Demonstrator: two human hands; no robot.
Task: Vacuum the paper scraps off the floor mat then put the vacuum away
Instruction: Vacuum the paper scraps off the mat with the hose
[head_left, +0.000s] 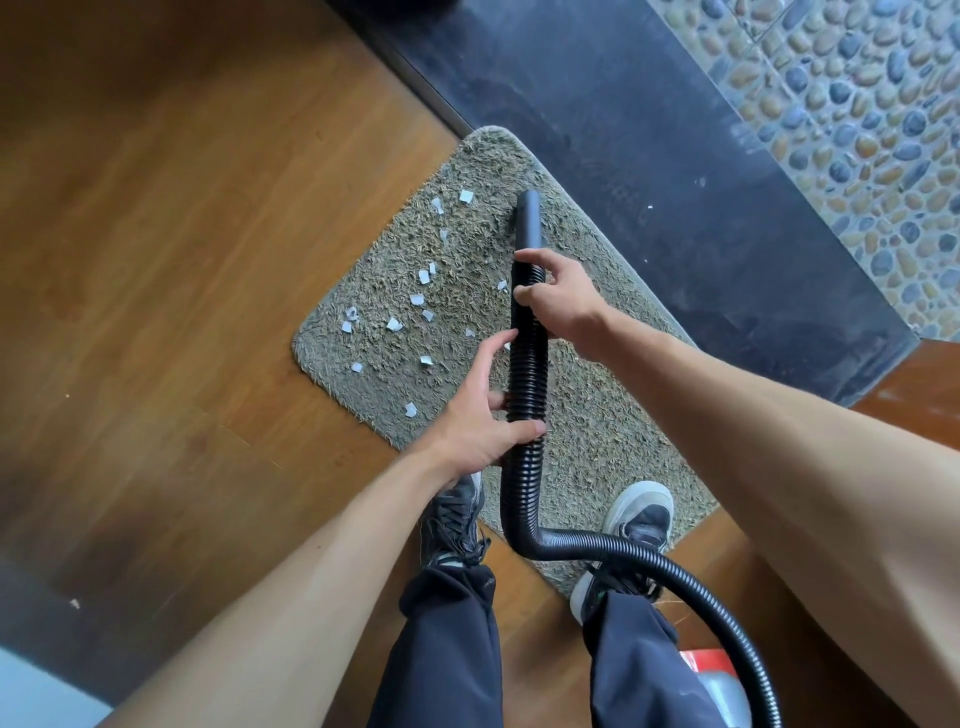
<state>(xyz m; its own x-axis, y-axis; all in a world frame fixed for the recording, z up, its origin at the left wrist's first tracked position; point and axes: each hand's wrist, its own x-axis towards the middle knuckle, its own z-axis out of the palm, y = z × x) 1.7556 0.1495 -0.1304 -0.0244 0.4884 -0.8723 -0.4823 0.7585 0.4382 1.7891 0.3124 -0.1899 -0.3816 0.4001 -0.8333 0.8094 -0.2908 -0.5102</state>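
Hose (527, 374) first: it's a black ribbed vacuum hose and both hands are on it, held out over the middle of the floor mat (597, 415). The right hand (561, 301) is the far one, fingers wrapped round the ribbed part just below the smooth black nozzle (527, 218). The left hand (478, 415) grips nearer in, thumb curled across the hose and fingers round the other side, with the index finger lying looser along it. So both hands are properly clamped on.

The nozzle points away at the far end of the mat. Its tip looks right down at the pile, but I can't tell if it actually touches.

The mat is a shaggy grey-brown one, lying slantwise on a wooden floor (156, 260). The paper scraps (395, 325) are little white bits scattered over its left half, all left of the hose, with a couple just beside it. One tiny white speck also sits on the dark stone strip (649, 130) that runs along the mat's far right edge. Past that there's a pebble floor (857, 104).

Near the person, the hose bends between the two shoes, then loops off right towards the near right corner. A red-and-grey object (711, 686) peeks out there, mostly cut off. The left shoe (452, 525) is at the mat's near edge and the right shoe (631, 530) is on its near corner. Dark trousers (441, 649) above them.
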